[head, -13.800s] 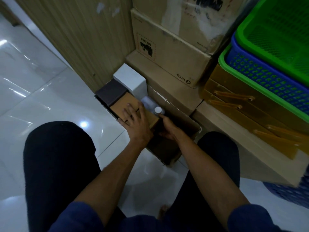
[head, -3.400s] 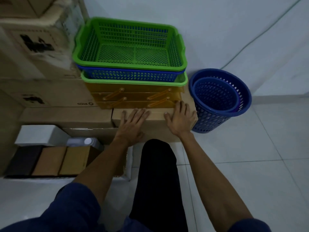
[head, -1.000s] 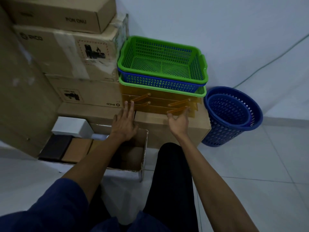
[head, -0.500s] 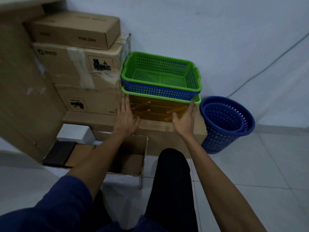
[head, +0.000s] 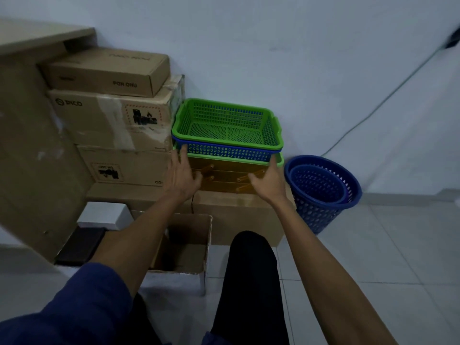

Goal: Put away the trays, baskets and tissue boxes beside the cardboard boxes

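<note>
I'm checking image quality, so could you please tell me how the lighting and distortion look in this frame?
Head view: dim, bluish, no glare; wide-angle bending curves the wall cable; green basket and both hands, left hand, right hand, reasonably sharp.

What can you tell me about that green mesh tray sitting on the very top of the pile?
The green perforated plastic tray is rectangular and shallow, with a thick rim, lattice walls and a mesh floor. It looks empty and sits level, nested into a blue perforated tray, which rests in another green tray above amber plastic trays. It stands beside the stacked cardboard boxes, close to the white wall. The left hand and right hand reach the layers below; neither clearly touches it.
</note>
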